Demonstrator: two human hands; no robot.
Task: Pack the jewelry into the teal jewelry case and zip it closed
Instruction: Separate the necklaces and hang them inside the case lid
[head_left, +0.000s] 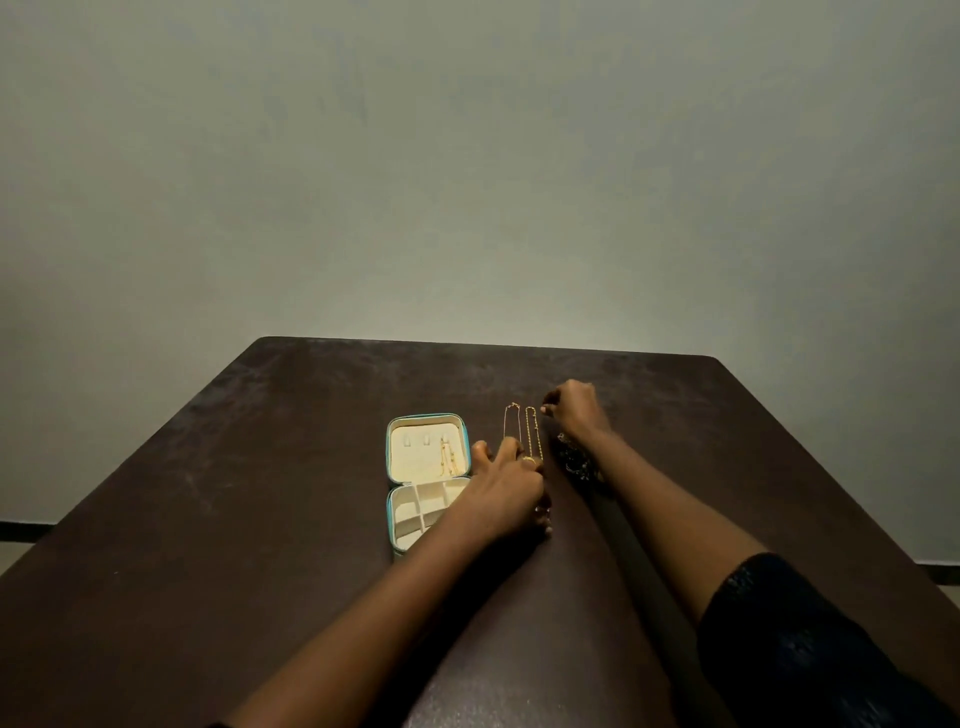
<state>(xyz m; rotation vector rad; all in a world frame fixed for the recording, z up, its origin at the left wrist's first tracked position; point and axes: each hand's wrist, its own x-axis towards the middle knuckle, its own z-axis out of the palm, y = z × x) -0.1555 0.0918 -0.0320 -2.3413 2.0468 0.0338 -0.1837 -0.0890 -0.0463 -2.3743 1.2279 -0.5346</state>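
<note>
Carefully now: your left hand (511, 480) pinches the near ends of two gold chains (525, 434) lying just right of the open teal jewelry case (427, 480) on the worktop (260, 519), while your right hand (574, 408) is curled at their far ends, contents unclear. Lift both ends together so links don't tangle, then lower them into a compartment.

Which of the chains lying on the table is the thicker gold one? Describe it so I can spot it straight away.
Start at the open teal case on the dark table. Just right of it two gold chains lie side by side, running away from the person. The thicker chain is the right one, nearer the right hand; the thin chain lies beside the case.
</note>
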